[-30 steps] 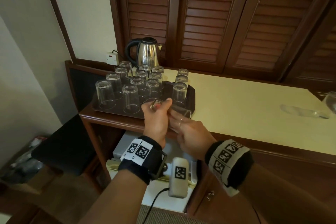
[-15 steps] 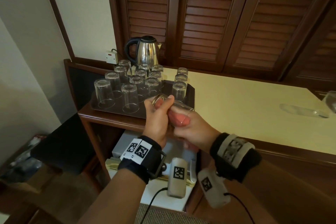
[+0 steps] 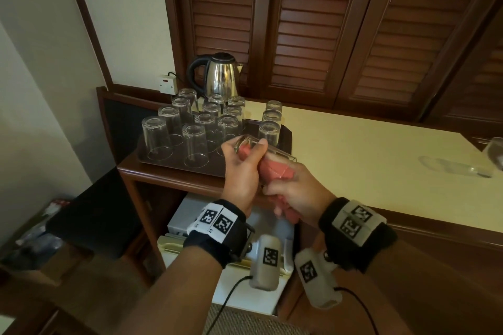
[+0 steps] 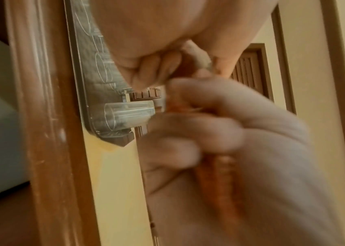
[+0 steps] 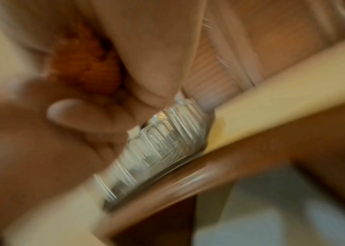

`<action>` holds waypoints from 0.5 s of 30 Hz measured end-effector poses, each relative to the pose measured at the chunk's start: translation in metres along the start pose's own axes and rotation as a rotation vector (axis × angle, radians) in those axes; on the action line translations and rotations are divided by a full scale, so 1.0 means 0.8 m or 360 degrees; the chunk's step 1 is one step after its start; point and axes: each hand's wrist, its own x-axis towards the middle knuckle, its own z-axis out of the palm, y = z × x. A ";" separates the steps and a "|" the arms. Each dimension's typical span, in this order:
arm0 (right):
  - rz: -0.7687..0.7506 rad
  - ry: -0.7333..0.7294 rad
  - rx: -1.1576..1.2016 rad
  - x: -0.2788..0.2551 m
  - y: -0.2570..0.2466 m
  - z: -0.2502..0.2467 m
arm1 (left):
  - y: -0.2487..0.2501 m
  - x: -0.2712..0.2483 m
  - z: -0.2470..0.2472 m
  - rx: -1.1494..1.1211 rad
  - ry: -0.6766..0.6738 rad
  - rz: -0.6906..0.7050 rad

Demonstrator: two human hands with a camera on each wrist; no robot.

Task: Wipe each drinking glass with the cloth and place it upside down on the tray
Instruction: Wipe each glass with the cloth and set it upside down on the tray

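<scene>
Both wrists banded with black straps bearing square printed markers; a grey camera pod with a cable hangs under each. Left hand [image 3: 241,171] curled round the base end of a clear drinking glass [image 3: 275,151], thumb over the top; glass held on its side in the air, just in front of the tray's near right corner, its mouth turned toward the right hand. Right hand [image 3: 295,193] clenched on a pink cloth [image 3: 275,171]; part of the cloth is pushed inside the glass, the rest bunched in the palm with a tail showing below the fist. Right wrist view badly blurred; finger detail there unreadable.

Behind the hands, a dark tray [image 3: 285,132] on the wooden cabinet, carrying upside-down glasses [image 3: 194,145] in rows; exact count hard to tell at the back. Behind the tray, a steel kettle [image 3: 220,76] with a black handle; a white wall socket [image 3: 167,83] to its left. Far right, on the pale countertop [image 3: 367,149], another glass [image 3: 495,152] at the picture's edge, only partly seen. Louvred wooden doors [image 3: 313,22] at the back.
</scene>
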 end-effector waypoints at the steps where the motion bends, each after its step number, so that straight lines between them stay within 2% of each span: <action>1: -0.0077 0.0042 -0.0237 0.000 0.000 0.001 | 0.002 0.001 -0.001 0.0019 0.0017 -0.0029; 4: -0.0466 0.0003 -0.1340 -0.004 0.000 0.005 | 0.006 0.003 -0.004 -0.0003 0.0042 -0.0099; 5: -0.0511 -0.0023 -0.1389 -0.005 -0.001 0.008 | 0.004 0.004 -0.006 -0.0004 0.0018 -0.0092; 6: -0.0515 -0.0047 -0.1198 -0.004 0.000 0.007 | 0.001 0.004 -0.008 -0.0014 -0.0016 -0.0071; 9: -0.0177 -0.0105 -0.0151 -0.007 -0.007 0.004 | -0.003 0.002 -0.010 -0.0103 -0.0124 0.0052; 10: -0.0120 -0.0106 0.0098 -0.008 -0.008 0.001 | 0.000 0.001 -0.009 -0.0113 -0.0147 0.0070; 11: -0.0117 -0.0079 0.0172 -0.008 -0.008 0.000 | 0.000 0.003 -0.009 -0.0100 -0.0153 0.0074; 12: -0.0170 -0.0050 0.0065 -0.008 -0.007 0.000 | 0.002 0.003 -0.009 -0.0073 -0.0144 0.0051; 13: -0.0268 -0.0029 -0.0232 -0.008 -0.007 0.000 | 0.004 0.003 -0.008 -0.0051 -0.0102 0.0024; 15: -0.0534 -0.0007 -0.1117 -0.006 -0.006 0.006 | 0.005 0.006 -0.009 -0.0039 0.0018 -0.0009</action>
